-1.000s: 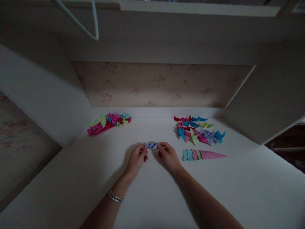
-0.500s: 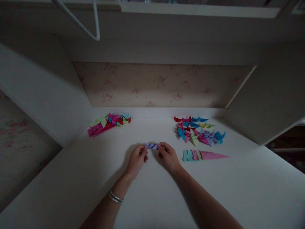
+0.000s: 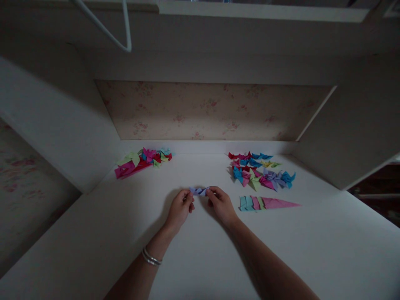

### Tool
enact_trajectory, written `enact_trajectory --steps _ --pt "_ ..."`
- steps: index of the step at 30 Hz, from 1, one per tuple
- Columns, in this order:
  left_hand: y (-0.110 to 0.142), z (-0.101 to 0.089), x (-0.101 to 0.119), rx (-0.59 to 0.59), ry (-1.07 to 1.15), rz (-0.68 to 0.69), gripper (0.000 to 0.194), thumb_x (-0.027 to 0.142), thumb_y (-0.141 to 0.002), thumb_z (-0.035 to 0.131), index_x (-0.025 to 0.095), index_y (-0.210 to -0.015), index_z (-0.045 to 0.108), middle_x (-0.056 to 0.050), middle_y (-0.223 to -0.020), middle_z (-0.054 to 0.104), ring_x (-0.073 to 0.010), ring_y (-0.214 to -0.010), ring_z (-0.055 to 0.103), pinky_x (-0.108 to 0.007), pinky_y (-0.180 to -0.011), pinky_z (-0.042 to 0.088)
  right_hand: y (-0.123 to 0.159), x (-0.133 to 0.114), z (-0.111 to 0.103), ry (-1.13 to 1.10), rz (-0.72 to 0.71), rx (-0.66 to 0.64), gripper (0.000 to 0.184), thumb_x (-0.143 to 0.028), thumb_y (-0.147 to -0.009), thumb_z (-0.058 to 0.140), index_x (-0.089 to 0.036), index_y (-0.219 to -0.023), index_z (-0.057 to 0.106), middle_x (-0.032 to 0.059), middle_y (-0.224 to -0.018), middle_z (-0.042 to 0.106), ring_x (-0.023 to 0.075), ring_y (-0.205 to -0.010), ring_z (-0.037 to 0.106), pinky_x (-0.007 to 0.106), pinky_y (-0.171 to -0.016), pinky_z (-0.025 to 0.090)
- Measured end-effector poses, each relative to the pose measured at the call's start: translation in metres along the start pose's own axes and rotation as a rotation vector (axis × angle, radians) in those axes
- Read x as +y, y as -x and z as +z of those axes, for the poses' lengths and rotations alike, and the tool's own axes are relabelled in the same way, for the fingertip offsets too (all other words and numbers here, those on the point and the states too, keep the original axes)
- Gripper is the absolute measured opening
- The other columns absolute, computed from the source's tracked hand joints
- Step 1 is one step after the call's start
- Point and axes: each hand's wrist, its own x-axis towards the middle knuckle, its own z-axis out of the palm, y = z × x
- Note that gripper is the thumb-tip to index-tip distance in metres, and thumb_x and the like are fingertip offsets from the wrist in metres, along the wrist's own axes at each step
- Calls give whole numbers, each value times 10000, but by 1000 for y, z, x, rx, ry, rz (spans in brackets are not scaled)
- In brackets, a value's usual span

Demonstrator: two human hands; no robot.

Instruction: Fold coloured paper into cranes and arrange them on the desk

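A small folded lilac paper piece (image 3: pixel 198 191) is held between both hands over the white table (image 3: pixel 193 258). My left hand (image 3: pixel 179 208), with bangles on its wrist, pinches the piece's left end. My right hand (image 3: pixel 221 203) pinches its right end. Both hands are closed around the paper just above the tabletop.
A heap of folded coloured papers (image 3: pixel 142 160) lies at the back left. Another group of folded coloured pieces (image 3: pixel 261 171) lies at the back right, with a row of flat paper strips and a pink triangle (image 3: pixel 267 203) in front of it. White side panels flank the table; a floral back wall (image 3: pixel 203 110) closes it.
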Motion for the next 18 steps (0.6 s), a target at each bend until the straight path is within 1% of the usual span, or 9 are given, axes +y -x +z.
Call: enact_trajectory --steps 6,11,18 --pt "1 0 2 -16 -19 -9 368 537 -822 518 174 -761 507 46 -556 508 -94 -466 467 -205 -444 352 1 0 0 -9 -2 -8 352 -524 -823 559 -180 -859 623 -32 -573 514 114 -510 456 232 -480 331" --pt "2 0 4 -16 0 -23 380 556 -811 521 180 -761 497 47 -559 508 -93 -452 456 -204 -426 341 1 0 0 -8 -2 -11 353 -524 -812 571 -180 -859 628 -19 -612 544 118 -524 472 234 -482 344" --pt "1 0 2 -10 7 -5 378 554 -808 527 181 -754 501 47 -555 504 -96 -457 460 -203 -422 348 0 1 1 -44 -12 -25 343 -513 -808 576 -180 -870 625 -3 -692 572 112 -534 469 229 -473 345"
